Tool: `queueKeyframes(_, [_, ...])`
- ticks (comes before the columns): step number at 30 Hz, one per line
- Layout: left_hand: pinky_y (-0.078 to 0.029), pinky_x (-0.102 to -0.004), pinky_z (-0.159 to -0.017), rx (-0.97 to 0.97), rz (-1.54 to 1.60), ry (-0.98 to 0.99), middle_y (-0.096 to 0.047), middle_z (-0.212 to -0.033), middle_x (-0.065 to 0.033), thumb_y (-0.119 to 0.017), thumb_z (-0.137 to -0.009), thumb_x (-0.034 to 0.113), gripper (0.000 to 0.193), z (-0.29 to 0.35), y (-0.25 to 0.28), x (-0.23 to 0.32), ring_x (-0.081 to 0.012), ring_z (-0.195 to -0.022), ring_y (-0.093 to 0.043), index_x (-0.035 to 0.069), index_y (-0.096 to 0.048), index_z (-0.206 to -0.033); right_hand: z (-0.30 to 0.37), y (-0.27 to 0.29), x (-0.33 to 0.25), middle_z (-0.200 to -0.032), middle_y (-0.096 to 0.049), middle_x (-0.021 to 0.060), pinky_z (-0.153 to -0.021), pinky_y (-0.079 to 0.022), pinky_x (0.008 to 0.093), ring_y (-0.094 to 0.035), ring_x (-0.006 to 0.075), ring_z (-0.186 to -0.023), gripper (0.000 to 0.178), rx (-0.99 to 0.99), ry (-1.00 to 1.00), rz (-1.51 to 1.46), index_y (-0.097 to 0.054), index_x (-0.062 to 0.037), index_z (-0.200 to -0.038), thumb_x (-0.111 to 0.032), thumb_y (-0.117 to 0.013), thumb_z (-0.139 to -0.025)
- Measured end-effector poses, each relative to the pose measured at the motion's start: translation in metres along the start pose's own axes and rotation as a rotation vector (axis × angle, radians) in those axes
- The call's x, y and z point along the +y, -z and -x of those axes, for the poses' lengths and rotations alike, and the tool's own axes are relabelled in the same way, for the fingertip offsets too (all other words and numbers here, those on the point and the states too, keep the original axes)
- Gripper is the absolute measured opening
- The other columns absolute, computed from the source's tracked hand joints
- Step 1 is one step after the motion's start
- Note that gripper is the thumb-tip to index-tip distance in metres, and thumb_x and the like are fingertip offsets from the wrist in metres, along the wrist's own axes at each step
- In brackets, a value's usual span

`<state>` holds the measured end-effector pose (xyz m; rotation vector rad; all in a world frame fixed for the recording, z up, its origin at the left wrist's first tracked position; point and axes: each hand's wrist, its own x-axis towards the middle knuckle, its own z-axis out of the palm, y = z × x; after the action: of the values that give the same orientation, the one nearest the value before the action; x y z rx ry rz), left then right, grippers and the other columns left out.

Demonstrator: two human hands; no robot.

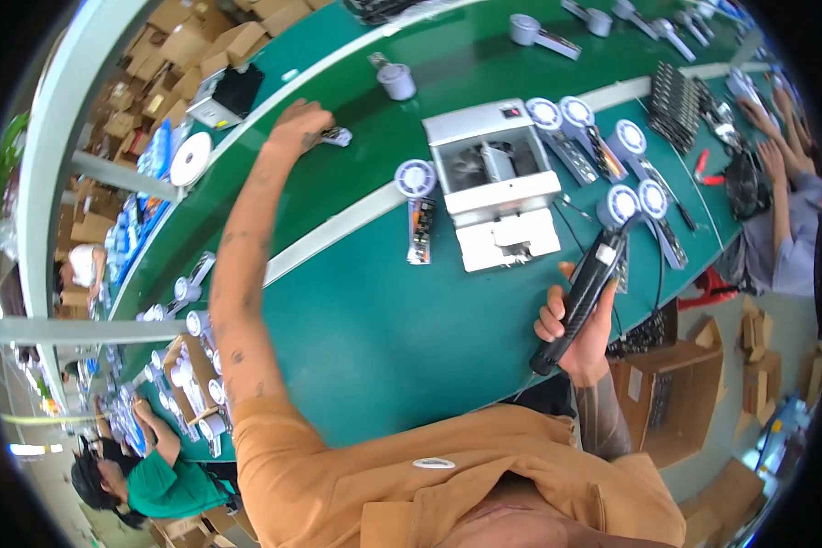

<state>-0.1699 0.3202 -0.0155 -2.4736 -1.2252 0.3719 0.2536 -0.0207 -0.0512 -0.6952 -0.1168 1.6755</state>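
My left hand reaches across to the green conveyor belt, its fingers closed on a handheld device. Only one end of that device shows; the hand hides the rest. On the right, my right hand wraps round a black electric screwdriver, held at a slant over the table's right side. The tool's upper end is close to a device with a round lavender head; whether they touch I cannot tell. Beside the silver box-shaped machine lies another round-headed device with its circuit board exposed.
More devices lie right of the machine, and others sit along the belt. Near red-handled pliers is a stack of dark parts. Co-workers' hands are at the right; another person works at lower left. Cardboard boxes stand below.
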Motion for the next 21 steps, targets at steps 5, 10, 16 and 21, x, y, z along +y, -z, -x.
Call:
queueKeyframes(5, [-0.047, -0.0409, -0.078, -0.084, 0.038, -0.124, -0.065, -0.082, -0.0115, -0.071, -0.076, 0.009, 0.004, 0.072, 0.099, 0.11, -0.0287, -0.089, -0.061, 0.009, -0.069, -0.08, 0.009, -0.033, -0.041, -0.059, -0.044, 0.0028, -0.035, -0.035, 0.0282, -0.042, 0.0137, -0.037, 0.073, -0.529, 0.338, 0.107, -0.042, -0.0113, -0.13, -0.074, -0.026, -0.096])
queueKeyframes(10, [-0.047, -0.0378, -0.074, 0.046, 0.27, -0.202, -0.066, -0.077, -0.0098, -0.064, -0.072, 0.004, 0.006, 0.141, 0.153, 0.224, -0.0269, -0.085, -0.062, 0.008, -0.067, -0.073, -0.027, -0.101, -0.051, -0.064, -0.052, 0.0067, -0.041, -0.044, 0.0308, -0.051, 0.0177, -0.044, 0.111, -0.647, 0.686, 0.426, -0.028, -0.0043, -0.14, -0.094, -0.038, -0.074])
queueKeyframes(16, [-0.042, -0.032, -0.07, 0.017, 0.311, -0.235, -0.065, -0.078, -0.0071, -0.066, -0.071, 0.006, 0.005, 0.132, 0.159, 0.306, -0.0209, -0.086, -0.061, 0.009, -0.067, -0.075, -0.065, -0.125, -0.034, -0.063, -0.059, 0.0106, -0.048, -0.042, 0.0252, -0.054, 0.0136, -0.049, 0.09, -0.588, 0.932, 0.988, -0.048, 0.012, -0.116, -0.075, -0.039, -0.092])
queueKeyframes(21, [-0.043, -0.0332, -0.07, 0.116, 0.433, -0.192, -0.062, -0.076, -0.0037, -0.071, -0.076, 0.018, 0.01, 0.13, 0.145, 0.315, -0.0195, -0.084, -0.059, 0.009, -0.066, -0.076, -0.055, -0.114, -0.03, -0.063, -0.055, 0.0086, -0.045, -0.042, 0.0279, -0.051, 0.015, -0.047, 0.09, -0.495, 0.854, 0.836, -0.044, 0.0047, -0.12, -0.08, -0.039, -0.089])
